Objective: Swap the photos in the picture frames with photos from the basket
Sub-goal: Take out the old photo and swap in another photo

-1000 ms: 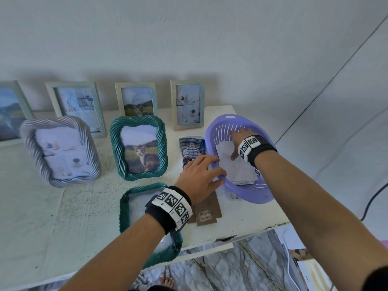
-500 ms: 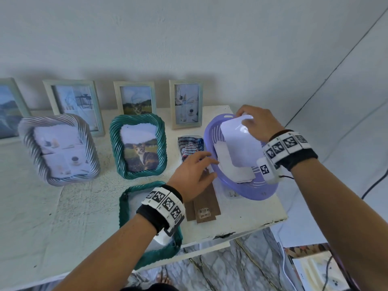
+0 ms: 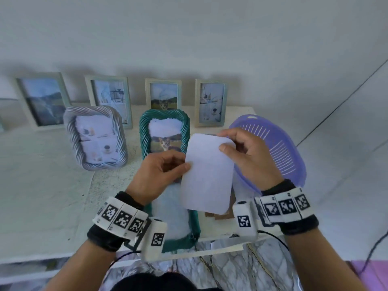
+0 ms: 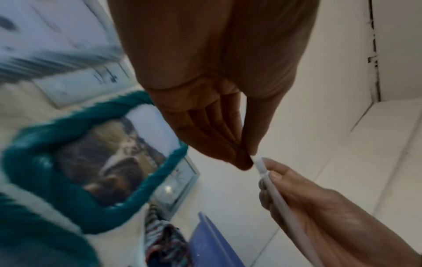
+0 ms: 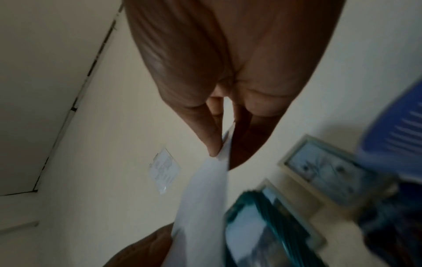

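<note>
Since 1 s ago we've lifted the photo [image 3: 207, 175] out of the basket [image 3: 279, 148], which now shows nothing else inside. Our right hand [image 3: 249, 156] came out w/ it & pinches its top right corner, blank side toward us. Our left hand [image 3: 159, 175] left the table edge & now pinches the photo's left edge, above the flat-lying teal frame [image 3: 194, 227]. Head view has shifted closer.

White table [image 3: 42, 185], picture frames [image 3: 95, 137], purple basket [image 3: 279, 148], brown cards [image 3: 220, 216], striped cloth [image 4: 164, 242]
</note>
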`<state>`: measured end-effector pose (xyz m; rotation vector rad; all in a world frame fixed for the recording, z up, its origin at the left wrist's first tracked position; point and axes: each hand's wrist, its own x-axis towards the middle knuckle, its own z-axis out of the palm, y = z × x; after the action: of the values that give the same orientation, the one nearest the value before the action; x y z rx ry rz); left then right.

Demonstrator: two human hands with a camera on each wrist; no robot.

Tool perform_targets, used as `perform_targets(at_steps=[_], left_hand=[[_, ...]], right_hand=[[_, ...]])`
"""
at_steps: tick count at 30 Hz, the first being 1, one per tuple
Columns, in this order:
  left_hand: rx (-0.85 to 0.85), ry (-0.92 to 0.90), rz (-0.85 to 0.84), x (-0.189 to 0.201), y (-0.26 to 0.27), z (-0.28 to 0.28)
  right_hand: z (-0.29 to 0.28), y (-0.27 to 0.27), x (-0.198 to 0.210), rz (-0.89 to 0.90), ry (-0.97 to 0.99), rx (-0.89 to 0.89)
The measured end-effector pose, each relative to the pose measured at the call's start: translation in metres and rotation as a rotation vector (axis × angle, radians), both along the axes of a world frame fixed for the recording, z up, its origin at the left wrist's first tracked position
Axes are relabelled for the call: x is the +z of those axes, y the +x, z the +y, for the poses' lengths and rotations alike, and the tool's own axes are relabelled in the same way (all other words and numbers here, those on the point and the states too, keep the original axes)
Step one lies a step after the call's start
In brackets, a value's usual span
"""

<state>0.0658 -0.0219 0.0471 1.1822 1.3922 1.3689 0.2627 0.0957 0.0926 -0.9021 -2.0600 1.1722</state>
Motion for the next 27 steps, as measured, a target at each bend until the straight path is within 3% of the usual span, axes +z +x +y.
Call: perform_targets(at_steps=[5, 8, 11, 13, 16, 19, 27], left_hand=[[0.157, -0.161, 0.012, -0.031, -0.028, -0.037], [0.231, -0.24, 0.061, -0.053, -0.035, -0.052], [0.23, -0.307, 0.157, -0.069, -0.036, -0.064], [0.199, -0.319, 0.319, -0.076, -0.036, -0.071], [0.215, -0.301, 0.53, -0.082, -0.039, -0.078], [0.258, -0.315, 0.64, -0.09, -0.045, -0.08], [0.213, -0.504, 0.718, -0.089, -0.033, -0.075]], right_hand=[[-0.033, -0.026, -0.05, 0.0, -0.237, -0.076], [-0.054, -0.032, -0.072, -0.051, -0.41, -0.032], [-0.065, -0.033, -0.089, -0.111, -0.469, -0.05], [-0.067, -0.033, -0.095, -0.114, -0.493, -0.075], [-0.065, -0.031, -0.099, -0.109, -0.502, -0.106], [-0.063, -0.028, -0.105, -0.183, -0.408, -0.116], [-0.066, -0.028, -0.124, -0.378, -0.251, -0.091]])
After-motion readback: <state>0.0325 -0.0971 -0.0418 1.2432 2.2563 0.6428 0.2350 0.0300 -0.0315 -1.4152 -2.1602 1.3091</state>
